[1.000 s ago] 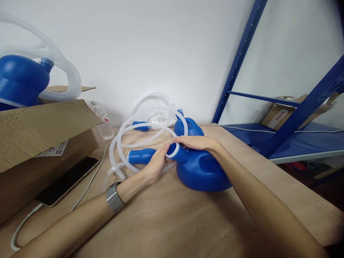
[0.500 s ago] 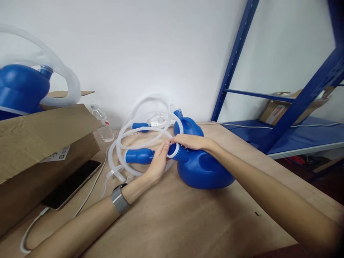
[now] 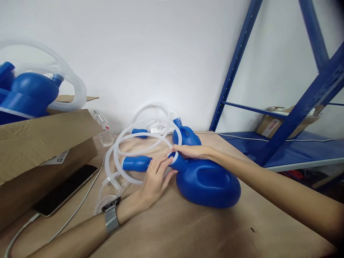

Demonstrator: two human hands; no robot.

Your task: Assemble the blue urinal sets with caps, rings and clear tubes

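A blue plastic urinal bottle [image 3: 208, 184] lies on the table, its wide neck pointing left toward me and a white ring [image 3: 175, 157] at its mouth. My left hand [image 3: 157, 177] presses fingertips and thumb on the near side of that mouth. From the far side, my right hand [image 3: 190, 151] grips the neck, its fingertips at the rim meeting those of the left. Loops of translucent white hose [image 3: 118, 157] lie just behind and left of my hands. Beside my left hand rests a blue tube end piece [image 3: 136, 163]. Whatever the fingertips cover at the rim is hidden.
Behind is a second blue bottle [image 3: 186, 136], near a power strip [image 3: 161, 129] and another blue end piece [image 3: 139, 133]. Left stand a water bottle [image 3: 104, 130], a phone [image 3: 67, 190] on a cable, and a cardboard box [image 3: 51, 139] holding more bottles. A blue shelf rack [image 3: 242, 143] is right.
My left hand has shifted from the mouth's far left to its near side, fingers now on the rim. The bottle has turned and tipped slightly toward me. The view has moved a little.
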